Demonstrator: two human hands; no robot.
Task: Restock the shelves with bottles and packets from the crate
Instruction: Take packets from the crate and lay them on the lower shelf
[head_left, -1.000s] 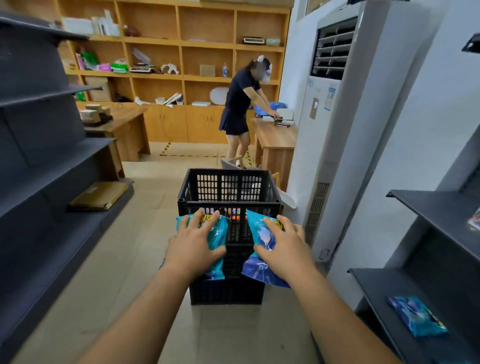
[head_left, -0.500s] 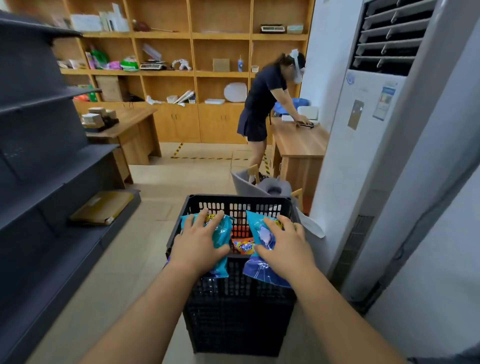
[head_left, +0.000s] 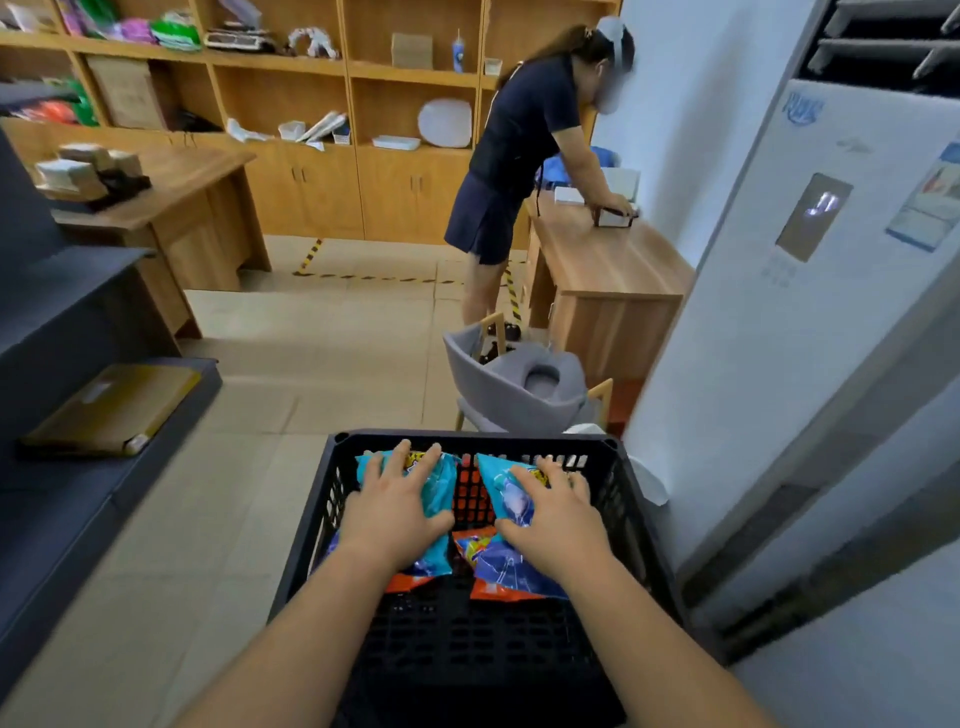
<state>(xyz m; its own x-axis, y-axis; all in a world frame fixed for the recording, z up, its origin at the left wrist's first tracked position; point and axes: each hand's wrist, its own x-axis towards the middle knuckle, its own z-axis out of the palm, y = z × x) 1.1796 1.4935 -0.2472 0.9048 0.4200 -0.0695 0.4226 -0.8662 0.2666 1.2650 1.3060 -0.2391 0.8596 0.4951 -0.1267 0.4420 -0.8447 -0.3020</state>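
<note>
Crate (head_left: 311, 540), lower centre of frame: two blue packets inside.
Left hand (head_left: 392, 512) grips left packet (head_left: 441, 486); right hand (head_left: 558, 522) grips right packet (head_left: 506, 499); fingers spread on top, thumbs curled around the packets' inner edges.

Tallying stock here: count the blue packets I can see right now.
2. One blue packet is under the left hand, the other under the right hand, both over the crate. More may lie hidden below.
</note>
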